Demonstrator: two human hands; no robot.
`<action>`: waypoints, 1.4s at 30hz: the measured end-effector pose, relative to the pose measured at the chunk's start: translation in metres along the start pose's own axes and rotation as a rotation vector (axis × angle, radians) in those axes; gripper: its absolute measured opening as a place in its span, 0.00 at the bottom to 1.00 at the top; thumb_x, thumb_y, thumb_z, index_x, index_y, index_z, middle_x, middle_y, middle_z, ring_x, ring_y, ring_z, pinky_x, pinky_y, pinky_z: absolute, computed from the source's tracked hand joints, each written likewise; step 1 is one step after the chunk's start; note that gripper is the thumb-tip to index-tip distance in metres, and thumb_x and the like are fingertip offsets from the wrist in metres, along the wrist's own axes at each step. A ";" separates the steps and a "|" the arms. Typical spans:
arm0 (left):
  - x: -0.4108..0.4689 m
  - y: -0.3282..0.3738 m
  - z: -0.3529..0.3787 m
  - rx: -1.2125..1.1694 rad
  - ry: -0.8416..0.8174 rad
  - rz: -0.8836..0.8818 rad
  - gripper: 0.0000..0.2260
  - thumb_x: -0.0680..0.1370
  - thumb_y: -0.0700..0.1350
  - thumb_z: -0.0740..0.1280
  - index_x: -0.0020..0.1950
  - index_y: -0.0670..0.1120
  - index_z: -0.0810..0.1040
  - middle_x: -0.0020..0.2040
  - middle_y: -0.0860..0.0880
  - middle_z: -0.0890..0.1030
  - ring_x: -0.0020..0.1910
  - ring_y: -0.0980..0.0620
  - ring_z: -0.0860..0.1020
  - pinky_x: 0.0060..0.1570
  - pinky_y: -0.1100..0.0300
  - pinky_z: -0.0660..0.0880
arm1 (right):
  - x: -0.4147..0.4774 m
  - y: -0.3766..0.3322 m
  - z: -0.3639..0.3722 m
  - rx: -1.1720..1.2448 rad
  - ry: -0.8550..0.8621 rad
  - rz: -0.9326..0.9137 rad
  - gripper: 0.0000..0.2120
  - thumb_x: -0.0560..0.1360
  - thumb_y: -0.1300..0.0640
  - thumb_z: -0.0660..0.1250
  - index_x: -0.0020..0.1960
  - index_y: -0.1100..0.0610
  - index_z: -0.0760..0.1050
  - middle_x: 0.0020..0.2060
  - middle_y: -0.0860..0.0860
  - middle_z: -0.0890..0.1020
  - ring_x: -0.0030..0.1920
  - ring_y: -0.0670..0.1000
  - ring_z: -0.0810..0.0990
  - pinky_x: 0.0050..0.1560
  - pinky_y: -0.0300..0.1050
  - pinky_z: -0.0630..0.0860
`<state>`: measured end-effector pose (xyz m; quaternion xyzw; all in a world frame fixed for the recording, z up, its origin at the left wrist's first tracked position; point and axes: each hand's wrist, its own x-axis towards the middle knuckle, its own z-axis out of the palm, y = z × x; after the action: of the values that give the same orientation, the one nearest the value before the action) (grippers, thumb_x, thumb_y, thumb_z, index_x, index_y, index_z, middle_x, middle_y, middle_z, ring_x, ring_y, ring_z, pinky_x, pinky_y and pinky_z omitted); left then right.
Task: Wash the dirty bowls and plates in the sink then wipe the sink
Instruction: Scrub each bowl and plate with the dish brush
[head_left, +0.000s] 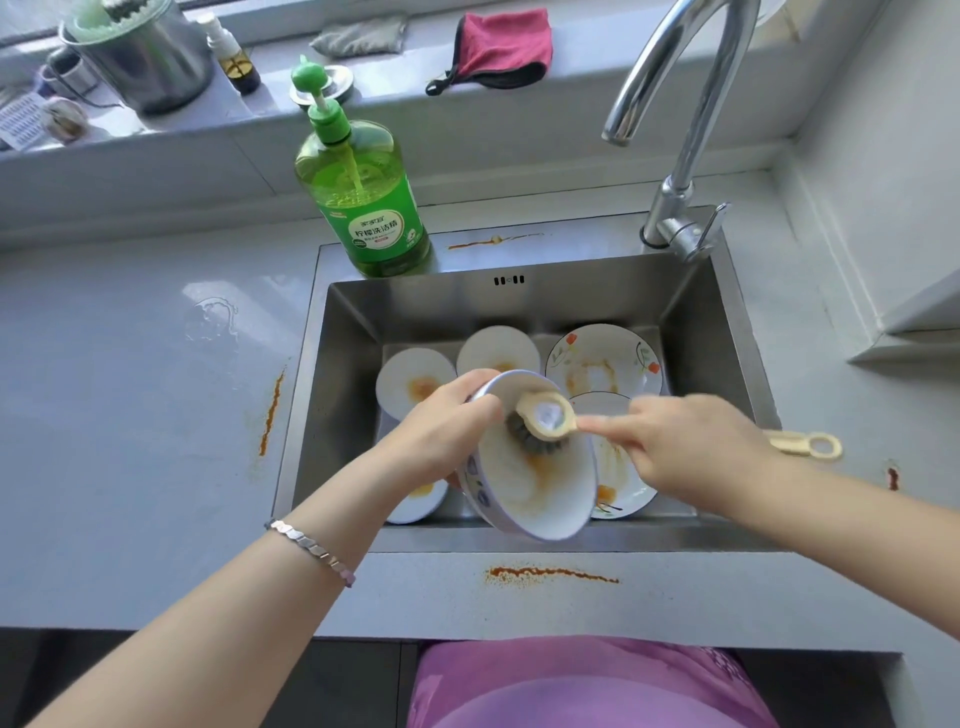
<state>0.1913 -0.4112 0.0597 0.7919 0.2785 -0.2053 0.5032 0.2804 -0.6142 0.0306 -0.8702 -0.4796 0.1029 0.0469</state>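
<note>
Both grips clamped. The left grip curls round the rim of a white ceramic bowl with a blue-patterned outside and holds it tilted above the stainless steel sink, opening toward the camera. The right grip holds the handle of a cream plastic dish brush with dark bristles. Brush head sits inside the bowl, against the upper wall. Ring end of the handle sticks out past the right wrist. Orange residue streaks the bowl's inside.

Sink floor:
- two small round white plates at back left, both smeared orange
- flower-rimmed white plate at back right, smeared
- second patterned plate in front of it, partly hidden by the bowl and right grip
- edge of a small white dish below the left grip

Green pump bottle of dish soap stands on the sink's back-left ledge, chrome gooseneck tap at back right. Orange-red streaks on the grey surface, left of the sink and in front of it.
</note>
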 end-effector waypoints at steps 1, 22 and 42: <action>0.000 0.002 0.001 -0.044 -0.032 -0.020 0.16 0.77 0.42 0.56 0.60 0.58 0.73 0.50 0.51 0.77 0.46 0.49 0.77 0.29 0.60 0.75 | 0.004 0.000 -0.004 -0.030 0.092 -0.046 0.24 0.70 0.62 0.63 0.58 0.36 0.76 0.29 0.49 0.69 0.23 0.54 0.63 0.23 0.37 0.51; 0.004 0.006 0.003 -0.214 0.060 -0.073 0.11 0.79 0.42 0.55 0.56 0.54 0.72 0.46 0.51 0.76 0.40 0.51 0.76 0.24 0.62 0.74 | -0.022 -0.009 0.000 0.108 -0.245 0.070 0.23 0.80 0.53 0.50 0.69 0.30 0.57 0.43 0.47 0.71 0.45 0.53 0.74 0.43 0.44 0.70; 0.010 -0.007 0.018 -0.416 0.484 0.479 0.12 0.78 0.53 0.52 0.58 0.60 0.69 0.52 0.62 0.76 0.52 0.66 0.74 0.54 0.70 0.70 | -0.011 -0.077 -0.036 1.475 -0.117 0.502 0.16 0.80 0.60 0.58 0.64 0.46 0.72 0.29 0.50 0.63 0.19 0.42 0.57 0.20 0.30 0.57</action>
<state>0.1938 -0.4233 0.0411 0.7410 0.2320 0.1712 0.6065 0.2187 -0.5817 0.0814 -0.6897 -0.0776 0.4483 0.5633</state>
